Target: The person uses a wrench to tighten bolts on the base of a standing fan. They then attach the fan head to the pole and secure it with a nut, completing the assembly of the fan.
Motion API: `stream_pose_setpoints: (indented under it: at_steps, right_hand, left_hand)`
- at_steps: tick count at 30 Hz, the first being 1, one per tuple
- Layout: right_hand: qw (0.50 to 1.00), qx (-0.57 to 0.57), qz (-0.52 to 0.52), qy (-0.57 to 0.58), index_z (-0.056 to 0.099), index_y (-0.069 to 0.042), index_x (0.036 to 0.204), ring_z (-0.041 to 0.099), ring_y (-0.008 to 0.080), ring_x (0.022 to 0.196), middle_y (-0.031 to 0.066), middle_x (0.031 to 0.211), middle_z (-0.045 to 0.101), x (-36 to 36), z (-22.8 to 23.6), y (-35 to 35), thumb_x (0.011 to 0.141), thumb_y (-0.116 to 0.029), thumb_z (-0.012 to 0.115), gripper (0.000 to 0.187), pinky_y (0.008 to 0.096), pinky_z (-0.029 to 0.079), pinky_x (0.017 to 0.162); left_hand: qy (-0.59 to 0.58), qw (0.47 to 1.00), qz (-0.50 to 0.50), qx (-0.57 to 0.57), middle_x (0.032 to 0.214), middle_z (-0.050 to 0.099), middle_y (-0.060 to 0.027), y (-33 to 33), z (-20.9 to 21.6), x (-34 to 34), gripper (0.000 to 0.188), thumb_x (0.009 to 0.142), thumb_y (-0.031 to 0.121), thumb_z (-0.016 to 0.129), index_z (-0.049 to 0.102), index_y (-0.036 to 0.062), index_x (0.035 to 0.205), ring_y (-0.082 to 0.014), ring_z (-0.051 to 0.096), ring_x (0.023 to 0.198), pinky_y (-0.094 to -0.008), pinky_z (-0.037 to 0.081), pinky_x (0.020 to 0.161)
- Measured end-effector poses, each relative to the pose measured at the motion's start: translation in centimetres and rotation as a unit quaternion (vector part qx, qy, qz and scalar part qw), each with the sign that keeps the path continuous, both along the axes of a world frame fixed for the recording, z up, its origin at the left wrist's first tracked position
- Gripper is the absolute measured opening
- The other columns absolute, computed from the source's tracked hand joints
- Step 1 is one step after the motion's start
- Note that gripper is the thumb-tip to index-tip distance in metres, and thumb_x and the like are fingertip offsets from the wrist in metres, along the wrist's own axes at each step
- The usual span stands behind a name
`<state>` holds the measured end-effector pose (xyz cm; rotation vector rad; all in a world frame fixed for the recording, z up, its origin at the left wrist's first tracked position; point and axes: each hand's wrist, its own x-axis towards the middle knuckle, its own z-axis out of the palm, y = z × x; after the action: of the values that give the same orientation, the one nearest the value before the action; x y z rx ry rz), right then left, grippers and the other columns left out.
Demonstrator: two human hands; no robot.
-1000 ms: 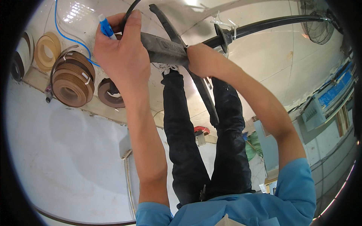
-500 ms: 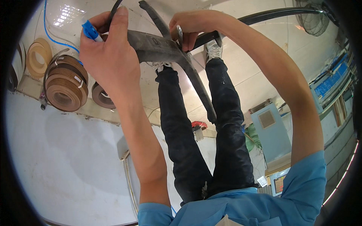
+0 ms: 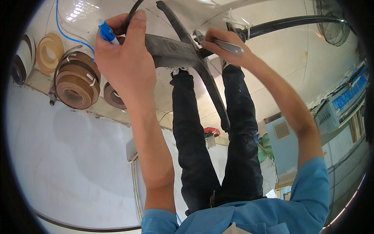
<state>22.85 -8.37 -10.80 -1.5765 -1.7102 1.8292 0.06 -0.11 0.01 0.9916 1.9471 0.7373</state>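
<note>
In front of me a dark, dusty frame [image 3: 171,50] spreads several legs from a central joint. At its left end my left hand [image 3: 126,58] is closed. A thin black bar or cable [image 3: 134,9] passes by those fingers, and a small blue-and-white plastic piece [image 3: 108,33], perhaps a marker, sticks out of the grip. My right hand [image 3: 230,43] is closed round a silver wrench-like tool [image 3: 230,47], whose head lies at the joint. Beyond it a long black tube [image 3: 292,24] runs right, with white ties [image 3: 242,25] round it. My fingers partly hide the joint.
Rolls of brown edging tape [image 3: 76,85] and a tan roll [image 3: 50,52] stand on the left. A blue hose [image 3: 62,29] lies behind them. On the right are a wire fan cage [image 3: 331,25] and a grey-blue cabinet [image 3: 282,144]. A red tool [image 3: 212,130] lies behind my legs.
My right hand has turned and shifted, and the tool now lies lengthwise across it, pointing right. My left hand keeps its grip. The whole view has shifted slightly.
</note>
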Motion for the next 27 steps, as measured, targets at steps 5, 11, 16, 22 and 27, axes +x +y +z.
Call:
stream_pose_setpoints:
  at_steps: [5, 11, 16, 22, 27]
  right_hand:
    - [0.974, -0.092, -0.208, 0.008, 0.060, -0.005, 0.127, 0.074, 0.0271, 0.079, 0.0140, 0.096, 0.075, 0.1, 2.5, -5.2, 0.101, -0.023, 0.065, 0.032, 0.0365, 0.057, 0.075]
    - [0.984, -0.035, -0.175, -0.019, 0.064, -0.005, 0.120, 0.075, 0.0298, 0.079, 0.0159, 0.088, 0.073, -0.2, 4.0, -7.7, 0.099, -0.015, 0.066, 0.023, 0.0382, 0.057, 0.071]
    - [0.991, 0.036, -0.123, -0.042, 0.065, -0.006, 0.120, 0.072, 0.0362, 0.078, 0.0162, 0.085, 0.070, -0.6, 3.5, -8.9, 0.097, -0.012, 0.067, 0.024, 0.0432, 0.056, 0.069]
    - [0.987, 0.121, -0.089, -0.054, 0.061, -0.007, 0.122, 0.070, 0.0360, 0.078, 0.0153, 0.087, 0.067, -1.1, 2.2, -10.6, 0.094, -0.007, 0.070, 0.030, 0.0444, 0.055, 0.066]
    - [0.977, 0.203, -0.055, -0.037, 0.058, -0.005, 0.122, 0.066, 0.0350, 0.073, 0.0130, 0.085, 0.065, -1.2, 0.9, -11.5, 0.089, -0.003, 0.073, 0.036, 0.0436, 0.053, 0.061]
  left_hand:
    - [0.000, 1.000, 0.022, 0.007, 0.079, 0.062, 0.0013, -0.2, 0.0, 0.3, 0.026, 0.092, 0.022, 0.080, 0.070, -0.0009, 0.097, -0.0070, 0.046, 0.066, -0.0249, 0.037, 0.060]
    - [0.007, 1.000, 0.001, 0.030, 0.079, 0.061, 0.0001, 0.0, -0.1, 0.2, 0.027, 0.092, 0.023, 0.079, 0.070, -0.0020, 0.098, -0.0081, 0.047, 0.067, -0.0254, 0.037, 0.060]
    - [0.001, 1.000, 0.010, 0.016, 0.079, 0.061, 0.0002, -0.1, 0.1, 0.2, 0.028, 0.093, 0.024, 0.079, 0.070, -0.0024, 0.097, -0.0092, 0.048, 0.068, -0.0265, 0.038, 0.063]
    - [0.016, 0.999, -0.007, 0.036, 0.079, 0.061, -0.0006, -0.2, 0.0, 0.1, 0.030, 0.093, 0.026, 0.078, 0.070, -0.0031, 0.098, -0.0104, 0.048, 0.070, -0.0263, 0.039, 0.066]
    - [-0.004, 0.999, 0.002, 0.042, 0.080, 0.061, -0.0008, -0.2, -0.2, 0.1, 0.031, 0.093, 0.026, 0.079, 0.070, -0.0034, 0.097, -0.0106, 0.049, 0.073, -0.0264, 0.040, 0.068]
